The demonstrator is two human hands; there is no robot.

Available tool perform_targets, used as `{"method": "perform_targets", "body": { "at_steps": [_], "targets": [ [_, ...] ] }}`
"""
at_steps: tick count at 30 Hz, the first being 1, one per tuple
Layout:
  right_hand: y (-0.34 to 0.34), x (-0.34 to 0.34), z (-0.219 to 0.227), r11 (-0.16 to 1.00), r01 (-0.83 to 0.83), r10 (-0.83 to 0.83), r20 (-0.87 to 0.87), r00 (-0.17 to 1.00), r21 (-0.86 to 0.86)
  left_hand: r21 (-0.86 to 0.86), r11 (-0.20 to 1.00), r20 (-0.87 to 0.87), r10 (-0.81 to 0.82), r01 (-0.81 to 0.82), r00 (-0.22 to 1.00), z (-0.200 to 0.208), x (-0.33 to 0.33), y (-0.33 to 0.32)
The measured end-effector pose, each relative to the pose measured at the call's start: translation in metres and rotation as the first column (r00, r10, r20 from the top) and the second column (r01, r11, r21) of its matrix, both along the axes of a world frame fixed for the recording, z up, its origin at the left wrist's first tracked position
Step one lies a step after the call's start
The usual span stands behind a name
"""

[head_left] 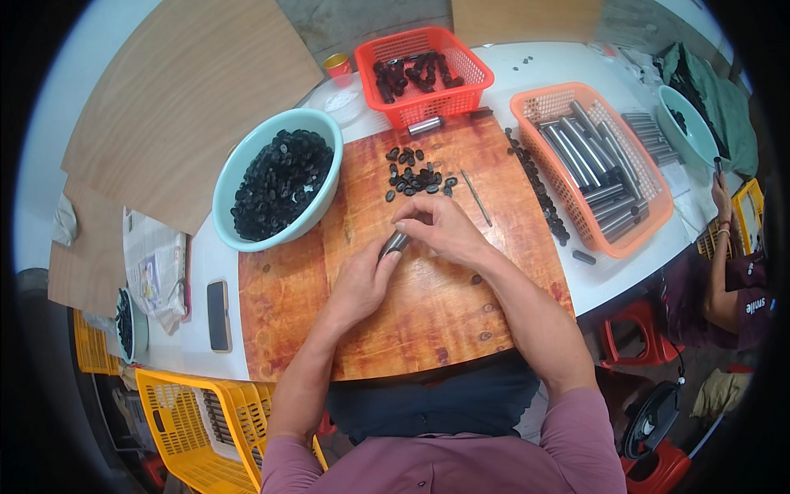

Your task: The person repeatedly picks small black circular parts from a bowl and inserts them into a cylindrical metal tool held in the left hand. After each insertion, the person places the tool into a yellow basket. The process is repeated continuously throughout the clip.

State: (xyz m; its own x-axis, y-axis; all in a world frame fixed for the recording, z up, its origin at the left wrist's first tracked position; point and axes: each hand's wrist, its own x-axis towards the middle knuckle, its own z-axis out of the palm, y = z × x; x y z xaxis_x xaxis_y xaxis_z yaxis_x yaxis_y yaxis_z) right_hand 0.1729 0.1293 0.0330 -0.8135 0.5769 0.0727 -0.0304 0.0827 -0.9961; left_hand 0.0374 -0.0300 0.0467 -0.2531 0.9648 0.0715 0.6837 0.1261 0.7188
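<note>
My left hand (pixel 362 280) is wrapped round a short dark metal tube (pixel 396 243) above the wooden board (pixel 411 337). The fingers of my right hand (pixel 447 230) are closed in a pinch at the tube's upper end. Whatever small piece they hold there is hidden by the fingers. Just beyond my hands lies a loose group of small black oval plugs (pixel 424 179). To the right of them a thin metal rod (pixel 476 198) rests on the board. Another shiny tube (pixel 425 126) lies at the board's far edge.
A light-blue bowl (pixel 229 229) full of black plugs stands left, near a phone (pixel 219 316). A red basket (pixel 444 104) with dark parts is at the back. An orange basket (pixel 634 235) of metal tubes stands right. Another person's hand (pixel 721 198) holds a dark piece at far right.
</note>
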Motion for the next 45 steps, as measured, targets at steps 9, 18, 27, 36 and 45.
{"method": "perform_targets", "body": {
  "at_steps": [9,18,27,36,45],
  "targets": [
    [0.005,0.004,-0.004,0.997,-0.064,0.065,0.022,0.998,-0.038,0.197,0.976,-0.42,-0.006,0.097,0.908,-0.012,-0.004,-0.001],
    [0.004,0.009,0.004,0.963,-0.179,0.147,0.161,0.976,0.202,0.26,0.961,-0.486,0.045,0.095,0.873,-0.023,0.001,-0.007],
    [0.007,0.011,0.007,0.935,-0.214,0.167,0.18,0.969,0.282,0.278,0.959,-0.44,0.081,0.05,0.894,-0.017,0.009,-0.01],
    [0.007,0.013,0.009,0.927,-0.263,0.207,0.22,0.953,0.269,0.196,0.978,-0.358,0.0,0.075,0.934,-0.004,-0.004,-0.011],
    [-0.014,-0.04,0.002,0.838,-0.054,-0.149,0.322,0.935,0.543,0.249,0.965,-0.411,0.029,0.081,0.911,-0.012,-0.004,-0.012]
  ]
}}
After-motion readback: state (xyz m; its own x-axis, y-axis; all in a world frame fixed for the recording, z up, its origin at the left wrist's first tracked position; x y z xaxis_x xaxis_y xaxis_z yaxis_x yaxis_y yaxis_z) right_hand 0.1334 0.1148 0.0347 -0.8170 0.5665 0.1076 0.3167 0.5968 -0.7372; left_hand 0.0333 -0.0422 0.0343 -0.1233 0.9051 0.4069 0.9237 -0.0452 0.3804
